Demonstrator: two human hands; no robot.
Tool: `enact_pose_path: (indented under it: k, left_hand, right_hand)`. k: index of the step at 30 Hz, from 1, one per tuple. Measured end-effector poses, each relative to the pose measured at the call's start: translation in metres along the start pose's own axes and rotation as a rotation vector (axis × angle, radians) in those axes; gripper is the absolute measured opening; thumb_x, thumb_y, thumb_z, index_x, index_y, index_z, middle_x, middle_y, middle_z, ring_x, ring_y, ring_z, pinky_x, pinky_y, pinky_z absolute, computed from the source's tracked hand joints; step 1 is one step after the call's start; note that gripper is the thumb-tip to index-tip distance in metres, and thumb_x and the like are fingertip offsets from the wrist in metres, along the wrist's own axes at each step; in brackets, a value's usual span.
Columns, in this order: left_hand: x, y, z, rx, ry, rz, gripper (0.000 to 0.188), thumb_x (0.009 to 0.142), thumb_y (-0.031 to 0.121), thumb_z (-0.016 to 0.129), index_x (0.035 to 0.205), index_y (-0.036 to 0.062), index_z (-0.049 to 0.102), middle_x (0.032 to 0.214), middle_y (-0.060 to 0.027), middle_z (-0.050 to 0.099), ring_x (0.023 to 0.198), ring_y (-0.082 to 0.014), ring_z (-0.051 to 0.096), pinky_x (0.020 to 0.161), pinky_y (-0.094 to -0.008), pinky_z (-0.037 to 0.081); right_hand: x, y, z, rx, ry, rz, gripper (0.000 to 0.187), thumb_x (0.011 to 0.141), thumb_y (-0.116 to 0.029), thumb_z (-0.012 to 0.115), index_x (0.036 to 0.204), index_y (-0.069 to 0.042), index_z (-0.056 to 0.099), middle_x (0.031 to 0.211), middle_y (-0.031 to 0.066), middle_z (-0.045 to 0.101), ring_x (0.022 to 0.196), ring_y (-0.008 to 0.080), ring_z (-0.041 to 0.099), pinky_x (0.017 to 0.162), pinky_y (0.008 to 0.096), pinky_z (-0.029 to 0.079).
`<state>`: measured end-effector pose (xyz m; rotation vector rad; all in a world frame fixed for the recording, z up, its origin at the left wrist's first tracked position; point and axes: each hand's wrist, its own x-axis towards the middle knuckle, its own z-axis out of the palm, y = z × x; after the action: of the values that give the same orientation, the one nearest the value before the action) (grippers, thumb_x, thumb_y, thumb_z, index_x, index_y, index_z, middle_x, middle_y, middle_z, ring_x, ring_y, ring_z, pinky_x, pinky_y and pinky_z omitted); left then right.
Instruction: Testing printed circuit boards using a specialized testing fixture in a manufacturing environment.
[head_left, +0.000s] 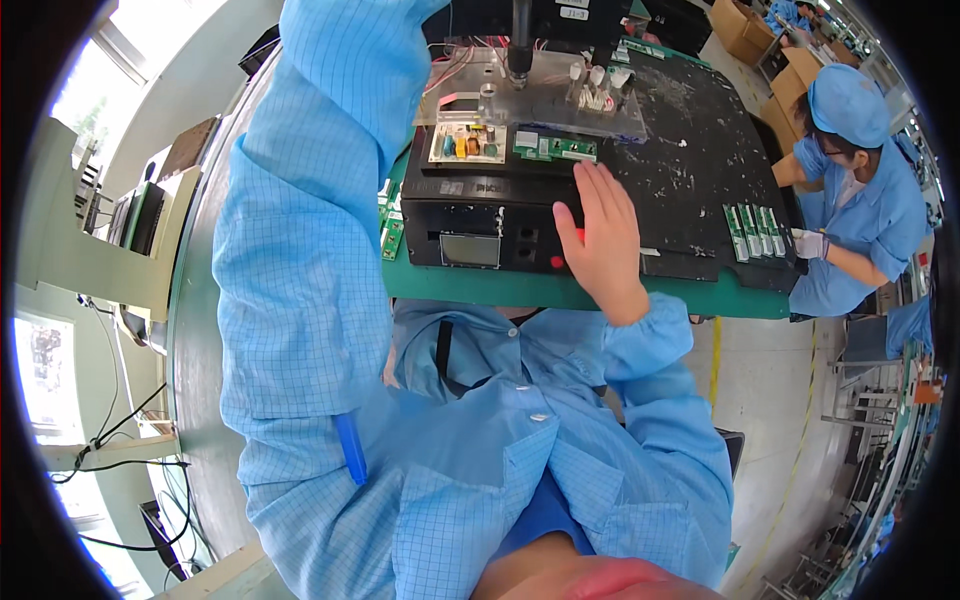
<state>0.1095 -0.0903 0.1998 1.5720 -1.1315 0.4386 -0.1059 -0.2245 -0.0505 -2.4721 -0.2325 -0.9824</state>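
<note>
My right hand [606, 240] lies over the front right of a black box-shaped test fixture [450, 215], its fingers stretched out and holding nothing. Its fingertips come close to a narrow green circuit board [556, 146] on top of the fixture; whether they touch it I cannot tell. Left of that board sits a pale circuit board [467, 144] with coils and capacitors. Behind both is a clear plastic plate [540, 85] with wires, below a dark vertical rod [520, 40]. The fixture's front has a small display [470, 250] and a red button [557, 262]. My left arm reaches past the upper edge, its hand out of sight.
Several green-and-white circuit boards [755, 232] stand in a row at the right, by a co-worker's gloved hand [808, 243]. More green boards [391, 225] lie left of the fixture. Cardboard boxes [790, 95] stand beyond the black mat [690, 190].
</note>
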Motion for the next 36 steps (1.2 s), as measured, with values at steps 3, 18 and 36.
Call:
enact_pose_path:
  k: [3, 18, 36]
  left_hand:
    - [0.007, -0.004, 0.003, -0.197, 0.026, -0.273, 0.008, 0.084, 0.009, 0.065, 0.088, 0.0034, 0.069, 0.080, -0.0035, 0.065, 0.072, -0.0140, 0.058, 0.064, -0.0279, 0.043]
    - [0.030, -0.016, -0.012, -0.541, -0.324, -0.753, 0.012, 0.088, 0.012, 0.060, 0.076, 0.0122, 0.063, 0.066, 0.0006, 0.057, 0.060, -0.0118, 0.051, 0.056, -0.0280, 0.037]
    - [0.026, -0.045, -0.001, -0.265, -0.111, -0.528, 0.011, 0.084, 0.008, 0.059, 0.074, 0.0072, 0.064, 0.064, -0.0005, 0.054, 0.057, -0.0131, 0.048, 0.053, -0.0293, 0.034]
  right_hand:
    - [0.005, 0.011, 0.012, -0.204, -0.057, -0.012, 0.048, 0.094, -0.028, 0.061, 0.132, 0.001, 0.055, 0.138, 0.0184, 0.055, 0.128, 0.0362, 0.051, 0.109, 0.0463, 0.039]
    - [0.041, 0.032, 0.016, -0.055, 0.019, 0.078, 0.026, 0.093, -0.012, 0.061, 0.117, -0.002, 0.066, 0.118, 0.0151, 0.064, 0.109, 0.0343, 0.060, 0.094, 0.0388, 0.049]
    - [0.050, 0.052, 0.019, 0.144, -0.026, 0.077, 0.011, 0.085, -0.005, 0.067, 0.093, 0.003, 0.070, 0.101, 0.0142, 0.071, 0.089, 0.0337, 0.068, 0.079, 0.0379, 0.054]
